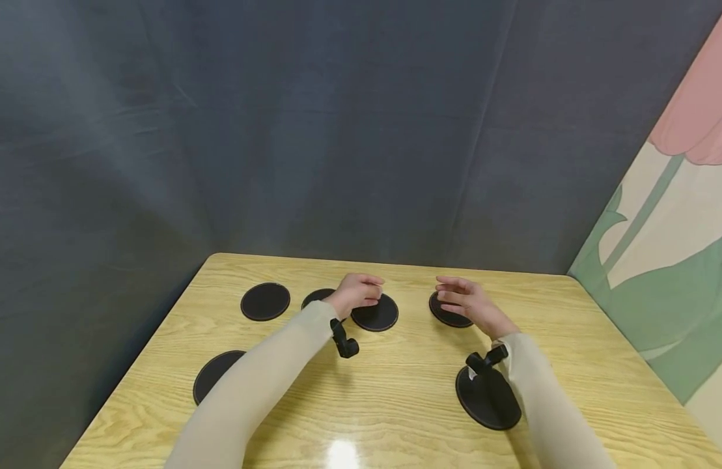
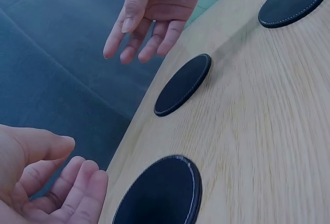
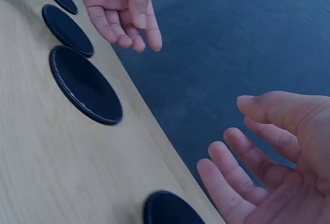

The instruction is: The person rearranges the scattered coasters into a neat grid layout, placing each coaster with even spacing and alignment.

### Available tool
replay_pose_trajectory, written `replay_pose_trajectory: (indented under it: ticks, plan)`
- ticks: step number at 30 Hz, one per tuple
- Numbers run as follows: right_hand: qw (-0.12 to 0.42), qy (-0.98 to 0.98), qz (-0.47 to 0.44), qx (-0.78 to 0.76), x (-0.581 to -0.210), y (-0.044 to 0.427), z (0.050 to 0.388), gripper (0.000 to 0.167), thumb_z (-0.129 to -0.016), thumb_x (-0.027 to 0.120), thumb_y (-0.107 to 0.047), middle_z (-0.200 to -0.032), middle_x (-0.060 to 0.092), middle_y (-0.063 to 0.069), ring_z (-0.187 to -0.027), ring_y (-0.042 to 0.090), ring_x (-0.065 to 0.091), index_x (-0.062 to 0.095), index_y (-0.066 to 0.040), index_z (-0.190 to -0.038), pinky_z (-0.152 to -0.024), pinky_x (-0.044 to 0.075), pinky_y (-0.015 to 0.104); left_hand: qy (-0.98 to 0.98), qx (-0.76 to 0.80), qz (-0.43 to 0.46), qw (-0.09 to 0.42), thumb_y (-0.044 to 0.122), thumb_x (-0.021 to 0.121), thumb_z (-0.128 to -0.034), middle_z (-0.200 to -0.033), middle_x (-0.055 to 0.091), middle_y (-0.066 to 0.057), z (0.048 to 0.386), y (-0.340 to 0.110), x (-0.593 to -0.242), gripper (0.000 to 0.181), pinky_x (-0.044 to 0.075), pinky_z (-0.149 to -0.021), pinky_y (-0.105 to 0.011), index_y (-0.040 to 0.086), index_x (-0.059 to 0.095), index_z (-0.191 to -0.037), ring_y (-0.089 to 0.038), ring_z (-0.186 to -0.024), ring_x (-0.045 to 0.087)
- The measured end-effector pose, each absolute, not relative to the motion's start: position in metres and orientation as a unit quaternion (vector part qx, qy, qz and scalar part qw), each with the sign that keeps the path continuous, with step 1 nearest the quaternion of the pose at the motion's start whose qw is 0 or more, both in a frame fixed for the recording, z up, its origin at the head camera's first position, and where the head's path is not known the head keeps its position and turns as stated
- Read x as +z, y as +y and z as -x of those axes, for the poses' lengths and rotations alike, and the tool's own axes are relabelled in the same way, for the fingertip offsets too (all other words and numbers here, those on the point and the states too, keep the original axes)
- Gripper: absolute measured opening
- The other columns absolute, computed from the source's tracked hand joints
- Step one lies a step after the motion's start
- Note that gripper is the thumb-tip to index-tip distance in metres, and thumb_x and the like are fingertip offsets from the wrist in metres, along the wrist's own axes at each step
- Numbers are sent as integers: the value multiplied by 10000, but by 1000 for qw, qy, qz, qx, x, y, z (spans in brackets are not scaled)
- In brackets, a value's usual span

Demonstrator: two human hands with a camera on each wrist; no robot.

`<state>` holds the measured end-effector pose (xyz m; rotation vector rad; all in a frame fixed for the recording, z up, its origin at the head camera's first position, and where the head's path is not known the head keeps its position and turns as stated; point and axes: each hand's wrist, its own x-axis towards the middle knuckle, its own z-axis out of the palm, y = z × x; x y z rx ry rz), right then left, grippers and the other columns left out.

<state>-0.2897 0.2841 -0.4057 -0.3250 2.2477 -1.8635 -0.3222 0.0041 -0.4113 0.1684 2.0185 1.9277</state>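
My left hand [image 1: 356, 293] hovers over the back of the table, fingers loosely bent and nothing held. Just below it lies a round black coaster [image 1: 377, 317] with a stitched edge. A second coaster [image 1: 316, 296], partly hidden by the left hand and wrist, sits close to its left. Across a gap, my right hand [image 1: 472, 305] is raised with its fingers spread and slightly curved, also holding nothing. Under its fingers is another coaster [image 1: 448, 317], partly covered in the head view. In the left wrist view, both palms face each other, well apart.
More black coasters lie flat on the wooden table [image 1: 396, 404]: one at back left [image 1: 265, 301], one beside the left sleeve [image 1: 211, 378], one below the right wrist [image 1: 484, 400]. A dark curtain [image 1: 337, 130] hangs behind; a flower-painted wall [image 1: 677, 260] stands right.
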Motion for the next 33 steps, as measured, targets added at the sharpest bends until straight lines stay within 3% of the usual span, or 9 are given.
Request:
replay_pose_trajectory:
  ticks: [6,13,18,23,25,30,33]
  plan:
    - [88,759,110,-635,-404,304,287,549,-997,537,-124,-1201,532,1,-1017,19,614,316,65,-1464,-919,534,255,699,687,-78,183,22,594,-925,-1292,572,-242,325,24,-412,384,532,-952,-383,-19,575,-1306,-372,-1200,563]
    - [84,770,87,-626,-409,324,287,538,-1016,505,-162,-1149,551,-112,-1025,15,606,308,49,-1471,-1012,489,367,678,702,-96,193,70,614,-928,-1228,611,-164,324,51,-417,385,503,-988,-438,22,574,-1309,-286,-1062,616]
    - [80,774,68,-625,-418,340,286,553,-1026,478,-160,-1137,545,-126,-1070,44,604,268,82,-1477,-1041,462,406,660,714,-87,217,84,597,-946,-1327,559,-191,318,67,-422,448,504,-989,-417,4,502,-1377,-345,-1186,568]
    - [71,773,46,-628,-429,351,284,575,-1028,469,-144,-1117,551,-126,-1068,43,605,224,108,-1484,-1004,493,350,644,725,-75,232,113,584,-962,-1389,505,-194,315,76,-431,517,481,-1021,-424,4,420,-1440,-358,-1276,499]
    - [67,775,40,-627,-432,353,284,585,-1026,476,-149,-1143,556,-94,-1059,43,607,220,113,-1483,-981,509,336,641,725,-68,240,125,571,-972,-1409,487,-188,314,77,-436,531,474,-1030,-423,18,394,-1461,-349,-1297,478]
    - [66,782,40,-618,-436,356,285,596,-1022,483,-150,-1335,492,152,-1039,29,612,216,129,-1476,-933,535,301,628,732,-56,259,143,542,-990,-1447,440,-189,314,80,-445,549,471,-1035,-413,15,343,-1485,-350,-1335,431]
    - [72,779,42,-621,-437,357,286,595,-1017,487,-125,-1328,488,174,-1022,24,617,211,144,-1470,-915,539,274,617,740,-53,261,144,527,-996,-1473,402,-207,314,82,-446,556,468,-1037,-427,2,318,-1491,-360,-1350,411]
